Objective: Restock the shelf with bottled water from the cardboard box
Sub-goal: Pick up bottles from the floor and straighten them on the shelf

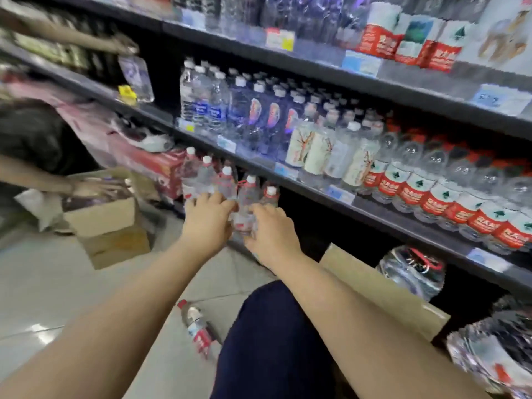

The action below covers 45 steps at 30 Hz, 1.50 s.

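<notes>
Your dark navy trouser knee (pixel 273 341) fills the bottom centre, with both bare forearms reaching forward over it.

Left hand (pixel 208 216): fingers curled round the left side of a clear plastic water bottle with a white cap and red label (pixel 247 207). Right hand (pixel 272 228): fingers wrapped on the same bottle's right side, low on the body. You hold the bottle upright between both hands at the front of the dark bottom shelf (pixel 288 180).

Just behind it: a row of matching white-capped bottles (pixel 205 175), standing upright on that bottom level.

On the pale tiled floor (pixel 57 298), near your knee: one red-capped bottle lying on its side (pixel 197 326).

At your right: brown cardboard box (pixel 383 295), flap up, beside shrink-wrapped bottle packs (pixel 411 270).

Middle shelf above: blue-labelled bottles (pixel 207 105), white-labelled bottles (pixel 316 148), red-labelled bottles (pixel 437 197), in rows.

At left: a second open cardboard box (pixel 109 226) on the floor, with another person's hand (pixel 98 187) resting in it; that person's other arm (pixel 72 36) reaches to an upper shelf. This part is blurred.
</notes>
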{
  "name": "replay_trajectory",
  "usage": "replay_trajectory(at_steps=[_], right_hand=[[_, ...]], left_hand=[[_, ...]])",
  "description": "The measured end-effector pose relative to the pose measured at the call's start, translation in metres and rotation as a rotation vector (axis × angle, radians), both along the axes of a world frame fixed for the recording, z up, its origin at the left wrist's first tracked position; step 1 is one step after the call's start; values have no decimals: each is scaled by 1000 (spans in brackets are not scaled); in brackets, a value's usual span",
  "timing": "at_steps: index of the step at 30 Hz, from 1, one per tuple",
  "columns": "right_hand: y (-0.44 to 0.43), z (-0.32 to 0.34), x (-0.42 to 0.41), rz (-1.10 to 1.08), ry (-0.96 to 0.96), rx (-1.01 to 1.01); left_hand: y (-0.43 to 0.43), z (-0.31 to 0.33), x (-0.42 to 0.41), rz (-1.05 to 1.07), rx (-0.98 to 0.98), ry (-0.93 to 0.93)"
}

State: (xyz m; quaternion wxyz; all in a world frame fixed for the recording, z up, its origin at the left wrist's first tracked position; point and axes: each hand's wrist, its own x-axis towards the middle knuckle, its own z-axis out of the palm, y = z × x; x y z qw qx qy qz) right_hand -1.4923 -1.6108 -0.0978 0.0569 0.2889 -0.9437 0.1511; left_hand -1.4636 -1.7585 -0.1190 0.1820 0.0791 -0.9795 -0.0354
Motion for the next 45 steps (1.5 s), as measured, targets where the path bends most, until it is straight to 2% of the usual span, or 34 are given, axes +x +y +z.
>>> replay_trajectory(at_steps=[5,10,16,21,25,28,34,41,45], right_hand=[[-94,-57,14,106,-77,169],[-136,-142,29,142,-280,272],[-145,-222,26,176,-423,361],[-144,-277,-2,177,-485,472],[-140,-322,-19,102,-592,487],[-129,-352,-20,135,-623,532],[-91,-385,-17,300,-610,619],[-81,-402,-21,297,-670,591],[-79,-407,-21,273,-688,598]], left_hand=[[-77,-63,49,219,123,-154],[-112,-143,85,326,232,-386],[-110,-236,106,395,300,-617],[-94,-289,94,405,355,-720],[-79,-333,86,453,469,-761],[-65,-365,84,517,616,-802],[-39,-414,70,696,1047,-795],[-19,-446,45,988,1616,-538],[-10,-459,39,1093,1730,-465]])
